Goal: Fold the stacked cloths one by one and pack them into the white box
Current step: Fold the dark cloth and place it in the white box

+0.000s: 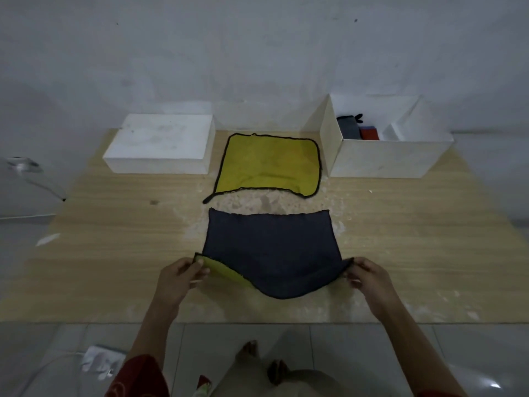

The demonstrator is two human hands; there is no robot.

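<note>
Dim flat light, soft focus, bowed wide-angle edges, glare on floor tiles (493, 383)

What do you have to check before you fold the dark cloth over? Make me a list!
1. The left hand pinches the near left corner of the dark cloth: ok.
2. The right hand pinches its near right corner: ok.
3. Near edge pulled straight: not ok, it sags between the hands.
4. Far edge lies flat on the table: ok.
5. The yellow cloth lies apart from it, beyond a gap: ok.
6. The white box is open: ok. Room left inside: cannot tell, its front wall hides the floor.
</note>
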